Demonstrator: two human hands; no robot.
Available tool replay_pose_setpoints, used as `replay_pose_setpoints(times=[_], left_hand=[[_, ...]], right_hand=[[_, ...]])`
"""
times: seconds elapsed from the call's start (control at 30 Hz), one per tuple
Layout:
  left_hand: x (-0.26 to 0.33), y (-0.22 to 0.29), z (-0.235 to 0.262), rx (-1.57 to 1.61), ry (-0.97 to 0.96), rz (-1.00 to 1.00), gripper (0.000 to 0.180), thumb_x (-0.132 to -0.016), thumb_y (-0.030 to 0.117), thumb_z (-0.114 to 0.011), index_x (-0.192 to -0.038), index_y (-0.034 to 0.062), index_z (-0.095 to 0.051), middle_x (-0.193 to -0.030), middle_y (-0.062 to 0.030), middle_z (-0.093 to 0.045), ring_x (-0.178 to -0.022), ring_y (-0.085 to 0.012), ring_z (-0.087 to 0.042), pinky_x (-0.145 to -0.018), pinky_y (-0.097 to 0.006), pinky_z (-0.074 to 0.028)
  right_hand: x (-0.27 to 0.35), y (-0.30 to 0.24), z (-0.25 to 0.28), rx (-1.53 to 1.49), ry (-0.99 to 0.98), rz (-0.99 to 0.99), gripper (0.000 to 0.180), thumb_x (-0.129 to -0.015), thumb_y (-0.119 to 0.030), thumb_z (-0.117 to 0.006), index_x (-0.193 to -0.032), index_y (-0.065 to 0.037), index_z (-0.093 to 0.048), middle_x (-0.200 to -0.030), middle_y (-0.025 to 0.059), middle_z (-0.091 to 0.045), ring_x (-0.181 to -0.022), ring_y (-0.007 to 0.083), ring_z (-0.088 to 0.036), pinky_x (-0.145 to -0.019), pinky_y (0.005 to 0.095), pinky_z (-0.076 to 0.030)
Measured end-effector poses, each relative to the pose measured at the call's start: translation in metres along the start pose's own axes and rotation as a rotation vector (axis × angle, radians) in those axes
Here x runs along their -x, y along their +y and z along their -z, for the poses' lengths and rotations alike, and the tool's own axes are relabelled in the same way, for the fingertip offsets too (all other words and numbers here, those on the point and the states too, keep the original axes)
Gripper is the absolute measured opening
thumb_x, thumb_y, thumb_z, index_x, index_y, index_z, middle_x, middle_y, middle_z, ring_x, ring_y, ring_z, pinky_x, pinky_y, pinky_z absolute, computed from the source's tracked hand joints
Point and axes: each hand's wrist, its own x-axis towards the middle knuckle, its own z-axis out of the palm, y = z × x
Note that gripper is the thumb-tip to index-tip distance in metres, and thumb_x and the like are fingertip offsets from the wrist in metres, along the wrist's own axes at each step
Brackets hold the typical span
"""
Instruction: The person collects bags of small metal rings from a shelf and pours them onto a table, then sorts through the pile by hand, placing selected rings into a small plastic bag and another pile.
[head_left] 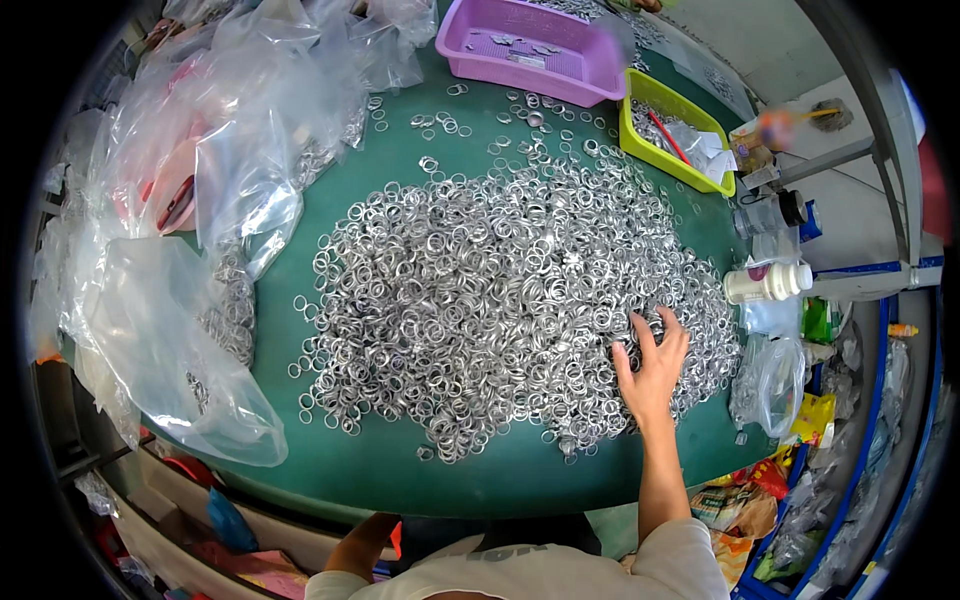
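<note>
Spread broad and deep over the middle of the green table (400,490), a great heap of silvery metal rings (480,290), tangled every which way, thinning to loose singles along the edges. And in at the right flank, the right hand (655,375), thumb and fingers spread, tips down at the rings, nothing visibly pinched between them; hard to tell whether pressing or just brushing. Of the left hand, no sign, only a left forearm (360,548) dropping below the near edge, so no telling about that grip. Progress, then? Early going, to judge by the sheer bulk lying loose, with no neat second pile anywhere on the tabletop. Up beyond the heap, a thin scatter of stray rings (440,124), perhaps set apart, perhaps just strayed. Further back, a purple tray (520,85) with only a few small bits on its floor: next to nothing done there, by the look of it. Beside it, a lime-green tray (660,160), better filled, with small metal pieces, plastic and a red stick. Over on the left, clear plastic bags (170,330) with more rings inside, likely yet to be dealt with or else already finished; impossible to say which. Far right, a white bottle (770,283), lying idle.
</note>
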Motion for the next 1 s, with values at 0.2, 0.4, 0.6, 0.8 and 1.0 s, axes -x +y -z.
replay_pose_setpoints(times=[0.2, 0.4, 0.6, 0.8, 1.0], left_hand=[[0.010, -0.015, -0.008, 0.159, 0.089, 0.100, 0.060, -0.081, 0.037, -0.059, -0.132, 0.0091, -0.044, -0.140, -0.0130, -0.036, -0.129, -0.0303, -0.034, -0.103, -0.049, -0.029], [0.037, -0.025, -0.012, 0.274, 0.195, 0.217, 0.058, -0.081, 0.037, -0.059, -0.131, 0.0090, -0.045, -0.139, -0.0130, -0.038, -0.128, -0.0302, -0.036, -0.102, -0.048, -0.030], [0.048, 0.007, -0.007, 0.346, 0.319, 0.290, 0.057, -0.082, 0.036, -0.059, -0.130, 0.0089, -0.046, -0.137, -0.0130, -0.040, -0.126, -0.0300, -0.037, -0.101, -0.047, -0.032], [0.044, 0.074, 0.017, 0.335, 0.427, 0.307, 0.055, -0.082, 0.036, -0.058, -0.129, 0.0089, -0.047, -0.135, -0.0130, -0.041, -0.125, -0.0299, -0.039, -0.100, -0.046, -0.033], [0.037, 0.142, 0.059, 0.273, 0.492, 0.280, 0.054, -0.083, 0.036, -0.058, -0.128, 0.0088, -0.048, -0.133, -0.0130, -0.043, -0.123, -0.0298, -0.041, -0.099, -0.045, -0.034]], right_hand=[[0.013, -0.013, 0.009, -0.029, -0.010, 0.003, 0.041, -0.074, -0.023, -0.069, -0.111, -0.008, -0.059, -0.121, 0.0185, -0.043, -0.105, 0.0381, -0.040, -0.089, 0.0483, -0.036], [0.034, -0.017, 0.017, -0.157, -0.092, 0.001, 0.049, -0.076, -0.028, -0.069, -0.119, -0.009, -0.056, -0.131, 0.0195, -0.039, -0.118, 0.0417, -0.036, -0.098, 0.0548, -0.030], [0.065, 0.072, 0.070, 0.119, 0.325, -0.161, 0.062, -0.074, -0.029, -0.072, -0.126, -0.005, -0.050, -0.139, 0.0222, -0.033, -0.127, 0.0455, -0.027, -0.103, 0.0579, -0.019], [0.097, 0.238, 0.151, 0.065, 0.251, -0.699, 0.078, -0.067, -0.025, -0.079, -0.128, 0.005, -0.042, -0.111, 0.0289, -0.057, -0.097, 0.0398, -0.059, -0.082, 0.0454, -0.046], [0.142, 0.212, 0.098, -0.403, 0.168, -0.348, 0.044, -0.067, 0.007, -0.058, -0.109, -0.002, -0.059, -0.099, 0.0217, -0.061, -0.083, 0.0388, -0.061, -0.070, 0.0441, -0.051]])
